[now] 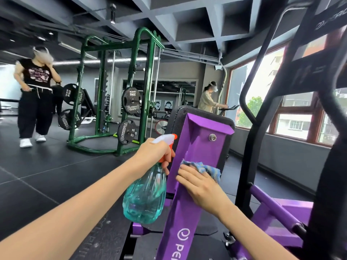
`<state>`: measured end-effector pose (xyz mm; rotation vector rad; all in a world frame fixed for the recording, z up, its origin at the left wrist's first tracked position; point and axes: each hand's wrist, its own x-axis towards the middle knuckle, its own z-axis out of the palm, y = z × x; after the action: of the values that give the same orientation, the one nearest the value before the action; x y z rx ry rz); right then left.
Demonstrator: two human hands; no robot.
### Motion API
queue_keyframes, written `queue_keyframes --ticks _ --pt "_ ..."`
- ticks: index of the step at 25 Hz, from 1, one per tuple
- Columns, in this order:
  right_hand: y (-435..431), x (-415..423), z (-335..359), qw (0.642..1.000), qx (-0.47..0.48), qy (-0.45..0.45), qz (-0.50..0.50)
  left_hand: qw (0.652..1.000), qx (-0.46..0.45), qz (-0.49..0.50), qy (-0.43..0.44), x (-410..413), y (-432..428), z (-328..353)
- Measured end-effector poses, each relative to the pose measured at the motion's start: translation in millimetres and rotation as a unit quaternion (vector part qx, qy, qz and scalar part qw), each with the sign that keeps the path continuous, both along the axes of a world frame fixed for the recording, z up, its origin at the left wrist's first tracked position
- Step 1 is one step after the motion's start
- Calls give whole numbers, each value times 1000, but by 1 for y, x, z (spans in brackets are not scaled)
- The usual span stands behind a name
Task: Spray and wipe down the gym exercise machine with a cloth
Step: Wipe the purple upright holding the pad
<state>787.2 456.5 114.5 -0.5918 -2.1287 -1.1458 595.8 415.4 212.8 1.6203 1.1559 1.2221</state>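
A purple exercise machine (199,147) with a black pad behind its upright beam stands in front of me. My left hand (155,152) grips the neck of a teal spray bottle (144,196) with a white and orange trigger head, held just left of the beam. My right hand (199,184) lies flat on a blue cloth (206,168) and presses it against the purple beam below a bolt.
A black frame (266,102) of the machine rises at the right. A green rack (131,91) with weight plates stands at the middle left. One person (35,94) walks at the far left, another (208,100) stands by the windows. The floor is dark rubber.
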Motion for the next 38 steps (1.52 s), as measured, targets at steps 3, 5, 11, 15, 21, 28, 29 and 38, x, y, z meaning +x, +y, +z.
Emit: queue_keyframes --ticks 3,5,11,15,21,28,29,38 --pt "-1 -23 44 995 44 21 -82 1000 9 -2 0 -2 3 -3" --pt "-2 -43 85 976 89 131 -149 1000 9 -1 12 -1 4 -5" --pt "-5 -43 21 990 61 -29 -125 1000 -25 1 -8 -8 14 -6" --pt "2 -40 82 989 68 56 -117 1000 -10 11 6 -6 12 -3" --pt "-9 -44 -18 994 -17 -69 -78 1000 -23 9 6 -8 18 -7" --pt "-13 15 3 975 5 222 -14 1000 9 -3 -22 -1 -2 -15" --pt "-14 19 -11 976 4 215 -14 1000 4 -2 -19 2 -2 -16" --pt "-10 17 -18 941 -13 339 -3 1000 12 -17 -18 29 -2 -28"
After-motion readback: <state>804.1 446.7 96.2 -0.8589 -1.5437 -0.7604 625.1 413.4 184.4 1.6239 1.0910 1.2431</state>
